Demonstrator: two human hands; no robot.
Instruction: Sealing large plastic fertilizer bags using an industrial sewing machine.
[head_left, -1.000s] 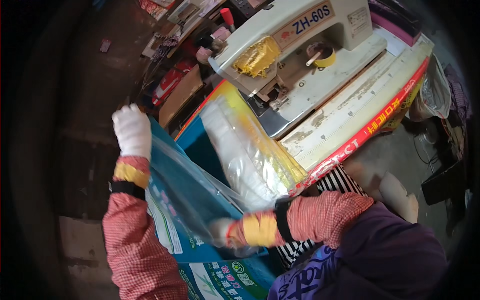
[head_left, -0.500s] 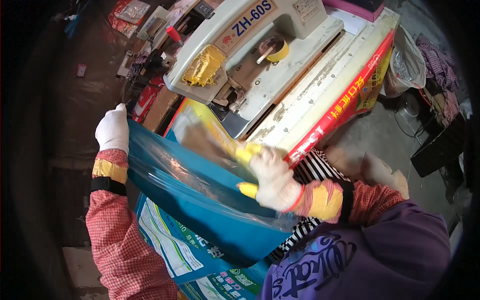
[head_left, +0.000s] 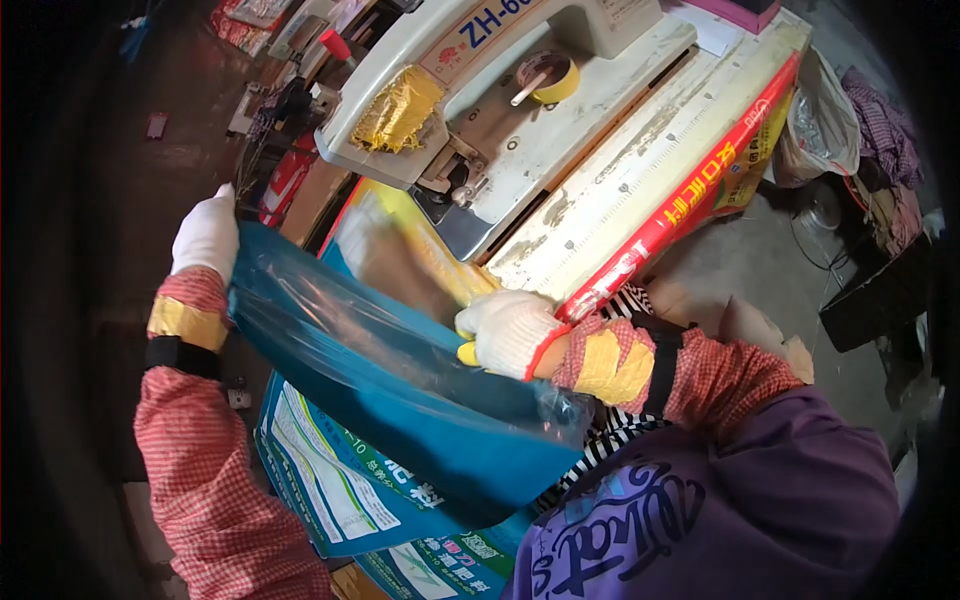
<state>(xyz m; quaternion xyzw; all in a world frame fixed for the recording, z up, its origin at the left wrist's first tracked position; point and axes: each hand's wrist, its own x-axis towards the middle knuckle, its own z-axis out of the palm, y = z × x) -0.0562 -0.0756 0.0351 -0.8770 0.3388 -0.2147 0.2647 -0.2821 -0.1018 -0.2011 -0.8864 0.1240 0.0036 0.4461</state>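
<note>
- Spreading the mouth of a blue plastic bag (head_left: 430, 445) lined with clear film (head_left: 350, 330) appears to be the step in hand; for the next move, a firmly held rim seems to be called for.
- The bag is stretched between both hands, on the near side of a grey-white metal sewing machine (head_left: 480, 50).
- Its left corner is pinched by the white-gloved left hand (head_left: 207, 240), left of the machine.
- At its far rim, before the machine, the white-and-yellow-gloved right hand (head_left: 510, 335) is curled; whether anything is gripped cannot be told.

Left hand (head_left: 205, 237) clenches — right hand (head_left: 512, 335) points leftward.
</note>
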